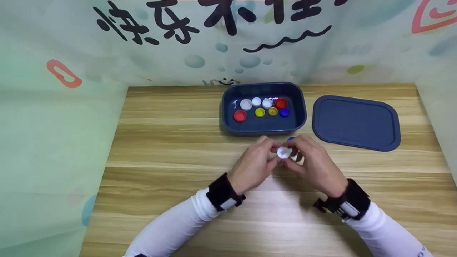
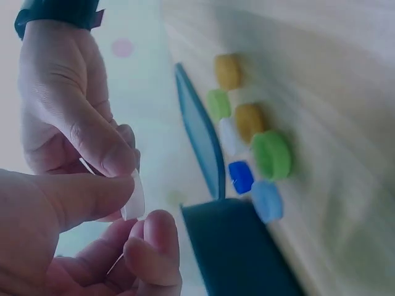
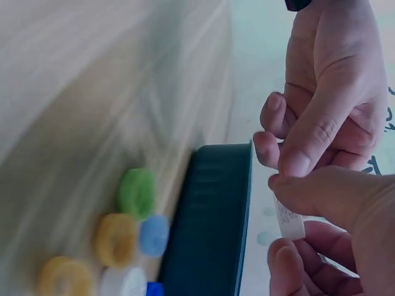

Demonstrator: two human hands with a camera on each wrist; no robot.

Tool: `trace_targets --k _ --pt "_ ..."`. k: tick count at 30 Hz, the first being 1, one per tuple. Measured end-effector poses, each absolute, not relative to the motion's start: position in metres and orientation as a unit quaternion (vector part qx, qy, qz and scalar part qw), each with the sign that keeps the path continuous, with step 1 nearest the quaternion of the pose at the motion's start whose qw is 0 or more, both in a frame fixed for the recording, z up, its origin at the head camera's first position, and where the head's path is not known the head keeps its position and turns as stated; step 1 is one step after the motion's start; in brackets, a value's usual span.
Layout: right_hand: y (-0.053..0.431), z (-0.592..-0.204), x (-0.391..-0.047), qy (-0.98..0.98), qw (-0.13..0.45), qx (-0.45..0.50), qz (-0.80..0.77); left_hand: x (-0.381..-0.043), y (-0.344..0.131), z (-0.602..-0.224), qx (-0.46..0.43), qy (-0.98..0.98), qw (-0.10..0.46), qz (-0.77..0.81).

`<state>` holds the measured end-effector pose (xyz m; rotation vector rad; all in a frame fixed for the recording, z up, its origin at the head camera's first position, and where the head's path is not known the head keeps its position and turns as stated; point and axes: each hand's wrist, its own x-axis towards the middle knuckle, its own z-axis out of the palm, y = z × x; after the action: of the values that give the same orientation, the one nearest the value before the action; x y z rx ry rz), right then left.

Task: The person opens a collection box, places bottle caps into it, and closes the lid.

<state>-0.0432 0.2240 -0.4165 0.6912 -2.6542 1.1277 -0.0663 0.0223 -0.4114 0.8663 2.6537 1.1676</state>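
Note:
A white bottle cap (image 1: 284, 152) is held up between both hands, its round face with a greyish patch turned to the head camera. My left hand (image 1: 252, 166) pinches its left side, and my right hand (image 1: 317, 162) pinches its right side. In the left wrist view the cap (image 2: 135, 200) shows edge-on between thumbs and fingers. Faint print marks the side of the cap (image 3: 289, 217) in the right wrist view. Below the hands, loose caps lie on the table: a green cap (image 2: 271, 155), a light blue cap (image 2: 267, 200), a dark blue cap (image 2: 241, 177) and several yellow and white ones.
A dark blue box (image 1: 264, 130) stands behind the hands, with white, red, yellow, gold and blue caps in two rows. To its right its flat lid (image 1: 357, 123) lies on the wooden table (image 1: 171, 150). A printed cloth (image 1: 214, 53) hangs at the table's back edge.

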Motion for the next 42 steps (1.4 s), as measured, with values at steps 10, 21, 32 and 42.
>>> trace_targets --k 10,21,32,42 --pt "0.200 -0.395 -0.081 -0.881 0.075 0.203 0.420 -0.091 0.007 -0.391 0.210 0.853 0.070 0.472" --pt "0.179 -0.395 -0.136 -0.886 0.025 0.123 0.446 -0.129 -0.006 -0.384 0.129 0.826 0.098 0.540" --pt "0.171 -0.413 -0.167 -0.883 -0.068 0.102 0.453 -0.156 -0.014 -0.398 0.084 0.803 0.144 0.572" --pt "0.168 -0.417 -0.170 -0.885 -0.097 0.091 0.446 -0.163 -0.012 -0.403 0.066 0.818 0.152 0.551"
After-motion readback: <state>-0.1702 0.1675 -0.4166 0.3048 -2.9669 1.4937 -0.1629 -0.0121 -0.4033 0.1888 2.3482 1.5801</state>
